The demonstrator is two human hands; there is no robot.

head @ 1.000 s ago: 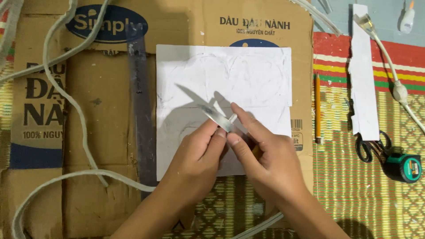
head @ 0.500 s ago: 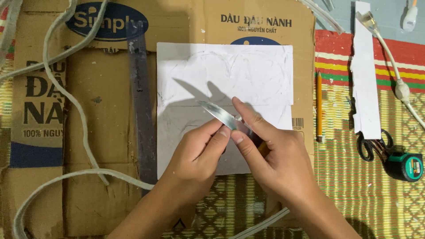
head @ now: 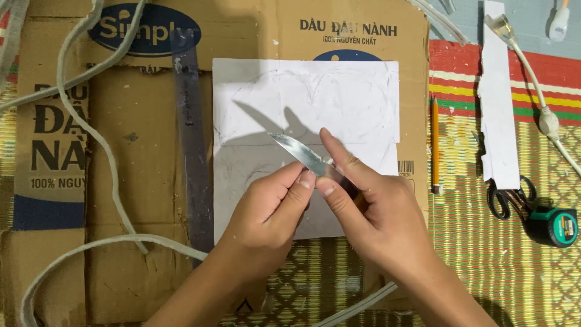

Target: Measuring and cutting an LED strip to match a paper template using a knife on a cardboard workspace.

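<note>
Centrally, a knife (head: pixel 305 156) is held above a white sheet (head: pixel 339 103), which serves as landmark for everything else. The knife's handle is enclosed by the right hand (head: pixel 378 212), its grip clenched around the handle with the forefinger laid along the back of the blade. The blade is pointed up and to the left over the middle of the sheet, and its shadow is cast on the sheet just above it. The blade is pinched near its base by the thumb and forefinger of the left hand (head: pixel 272 212), so that grip is closed on the blade. Faint curved lines are seen on the sheet's upper half. Under the sheet a flattened cardboard box (head: pixel 133 200) is spread, and beneath that a woven mat (head: pixel 478 254). Just left of the sheet a long steel ruler (head: pixel 192 157) is laid along its edge. Further left, a pale cord (head: pixel 85 133) is looped across the cardboard. Right of the sheet a pencil (head: pixel 434 145) is laid upright on the mat; beyond it a white strip (head: pixel 499 109), black scissors (head: pixel 505 200) and a green tape measure (head: pixel 555 226) are found.
</note>
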